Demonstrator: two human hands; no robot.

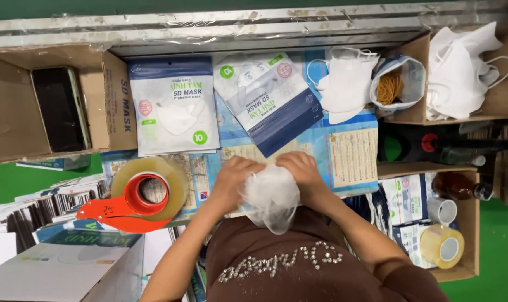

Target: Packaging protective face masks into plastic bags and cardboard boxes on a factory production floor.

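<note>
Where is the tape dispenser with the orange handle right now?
In the head view, the tape dispenser lies on the worktable left of the left hand, below the flat mask packets and beside the upright stack of packets.

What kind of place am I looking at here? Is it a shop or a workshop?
It looks like a small packing station for face masks, not a shop. Both hands, left hand and right hand, bunch white masks. Printed mask pouches, loose masks and a tape dispenser lie around.
</note>
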